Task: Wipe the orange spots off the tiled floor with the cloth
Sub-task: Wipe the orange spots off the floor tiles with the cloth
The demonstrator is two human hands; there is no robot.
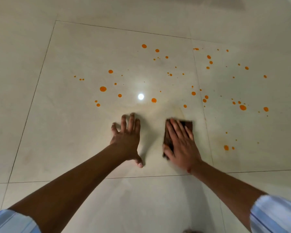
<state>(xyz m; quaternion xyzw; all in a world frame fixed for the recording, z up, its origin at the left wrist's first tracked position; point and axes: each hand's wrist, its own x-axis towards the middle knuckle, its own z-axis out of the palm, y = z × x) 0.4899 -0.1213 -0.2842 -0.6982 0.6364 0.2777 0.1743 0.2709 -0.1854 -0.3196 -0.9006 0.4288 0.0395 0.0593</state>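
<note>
Orange spots [103, 89] of many sizes dot the glossy cream tiled floor [71, 132], spread from the middle left to the far right, with two more [226, 147] to the right of my right hand. My right hand [181, 145] lies flat on a folded dark brown cloth [186, 123] and presses it to the tile; the hand looks motion-blurred. My left hand [127, 137] is spread flat on the bare tile a little to the left, fingers apart, holding nothing. A faint smeared patch lies just beyond the cloth.
Dark grout lines [40, 68] frame the big tile under my hands. A bright ceiling light reflection [141, 96] glares among the spots. Pale blue striped sleeves [274, 216] are rolled up on both forearms.
</note>
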